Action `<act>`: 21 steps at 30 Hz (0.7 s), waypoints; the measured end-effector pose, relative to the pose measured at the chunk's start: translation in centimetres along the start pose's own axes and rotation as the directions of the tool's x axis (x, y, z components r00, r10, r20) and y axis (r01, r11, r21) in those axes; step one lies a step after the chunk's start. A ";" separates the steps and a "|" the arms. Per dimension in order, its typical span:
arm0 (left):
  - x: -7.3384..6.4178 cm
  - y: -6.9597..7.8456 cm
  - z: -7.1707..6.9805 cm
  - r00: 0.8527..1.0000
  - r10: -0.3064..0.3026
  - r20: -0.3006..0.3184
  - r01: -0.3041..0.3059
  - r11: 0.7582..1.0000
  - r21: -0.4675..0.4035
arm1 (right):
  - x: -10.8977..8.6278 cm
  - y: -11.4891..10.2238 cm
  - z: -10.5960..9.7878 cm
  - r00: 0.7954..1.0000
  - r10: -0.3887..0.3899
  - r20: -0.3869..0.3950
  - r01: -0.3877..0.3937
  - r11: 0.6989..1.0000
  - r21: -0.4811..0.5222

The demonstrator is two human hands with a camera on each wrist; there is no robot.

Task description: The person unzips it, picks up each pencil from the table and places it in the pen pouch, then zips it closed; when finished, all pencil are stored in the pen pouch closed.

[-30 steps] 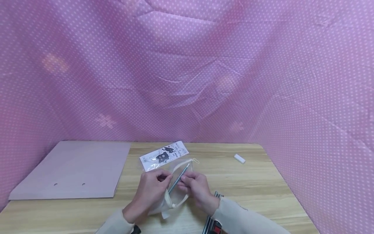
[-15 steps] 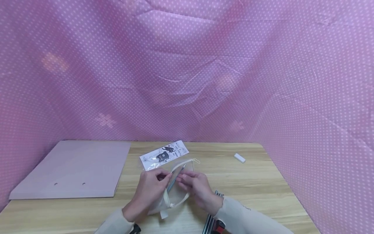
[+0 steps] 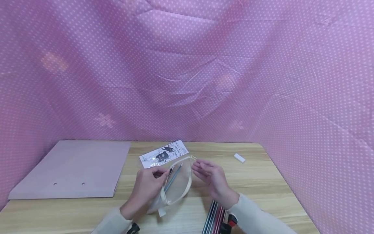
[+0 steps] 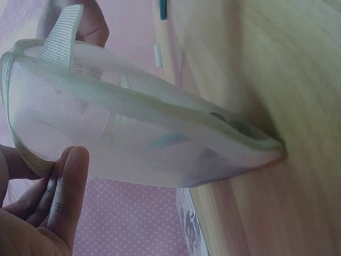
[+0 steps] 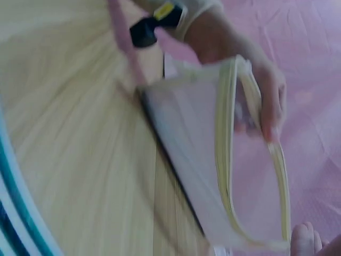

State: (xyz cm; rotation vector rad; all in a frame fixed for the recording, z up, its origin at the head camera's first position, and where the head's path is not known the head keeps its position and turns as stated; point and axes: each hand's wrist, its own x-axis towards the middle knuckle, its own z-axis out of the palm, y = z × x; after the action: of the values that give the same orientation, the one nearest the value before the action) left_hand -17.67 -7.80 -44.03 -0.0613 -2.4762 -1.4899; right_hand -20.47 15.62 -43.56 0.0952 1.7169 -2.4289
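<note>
My left hand (image 3: 147, 185) pinches the zipped rim of a sheer mesh pencil pouch (image 3: 182, 187), which stands with its mouth wide apart. Inside leans a blue pencil (image 3: 173, 177), with a dark-tipped item beside it near the left fingers. In the left wrist view the pouch (image 4: 138, 120) has its bottom on the table and dark shapes low inside it. My right hand (image 3: 214, 182) is held just right of the mouth, fingers extended and holding nothing. Below that wrist lies a bundle of pencils (image 3: 214, 217), partly covered by the arm.
A packaged ruler set (image 3: 163, 156) lies behind the pouch. At the back right is a small white block (image 3: 239, 158), eraser-like. A large pale board with two holes (image 3: 76, 169) covers the table's left side. Pink dotted cloth (image 3: 187, 81) encloses the back and sides.
My right hand has let go of the blue pencil, which now sits lower in the pouch, and has drawn away to the right. More of the pencil bundle shows. My left hand keeps its hold.
</note>
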 end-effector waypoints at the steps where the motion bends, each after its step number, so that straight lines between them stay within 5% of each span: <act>1: 0.0 0.0 0.0 1.000 0.004 0.001 -0.004 1.000 0.001 | 0.0 -0.1 -0.4 1.000 -0.014 -0.008 0.014 1.000 -0.019; 7: 0.0 0.0 0.1 1.000 0.009 0.000 -0.009 1.000 0.016 | -0.1 -0.5 -3.0 0.997 -0.057 0.060 0.072 0.956 -0.283; 9: 0.0 0.0 0.1 1.000 0.010 0.000 -0.010 1.000 0.020 | -0.1 -0.6 -3.8 0.991 -0.058 0.123 0.103 0.910 -0.402; 12: 0.1 -0.1 0.2 1.000 0.007 0.001 -0.007 1.000 0.022 | -0.4 -0.6 -4.8 0.969 -0.062 0.240 0.194 0.795 -0.575; 16: 0.1 -0.1 0.3 1.000 0.000 0.004 0.000 1.000 0.018 | -0.8 -0.1 -5.5 0.904 -0.035 0.426 0.360 0.598 -0.716; 21: 0.1 -0.2 0.3 1.000 0.001 0.013 -0.001 1.000 0.011 | -1.7 0.6 -5.6 0.759 0.095 0.644 0.538 0.465 -0.703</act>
State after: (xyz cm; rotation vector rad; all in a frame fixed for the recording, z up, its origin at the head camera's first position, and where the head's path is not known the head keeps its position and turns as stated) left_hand -17.84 -7.62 -44.28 -0.0704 -2.4936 -1.4803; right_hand -18.96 20.84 -45.73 -1.0176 2.4120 -1.0959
